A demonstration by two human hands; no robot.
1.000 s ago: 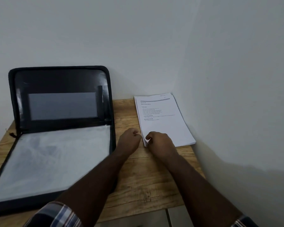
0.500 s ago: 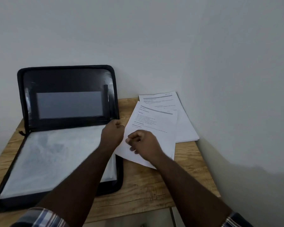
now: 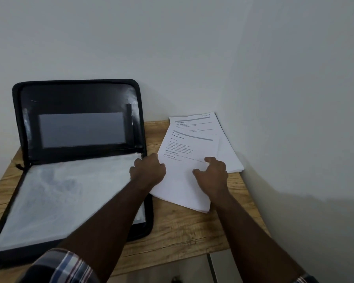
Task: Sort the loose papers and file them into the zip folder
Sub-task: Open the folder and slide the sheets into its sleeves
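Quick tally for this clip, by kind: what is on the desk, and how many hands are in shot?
Zip folder, lying open: 1
Paper piles: 2, a shifted batch under both hands and a back stack by the wall
Hands: 2, left hand and right hand
Wooden desk: 1
Total: 6

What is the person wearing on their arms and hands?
Both forearms are bare. The left hand and right hand wear no gloves, and no rings or watch show. A checked sleeve in blue, white and red covers the upper left arm, and a matching cuff peeks in on the right.
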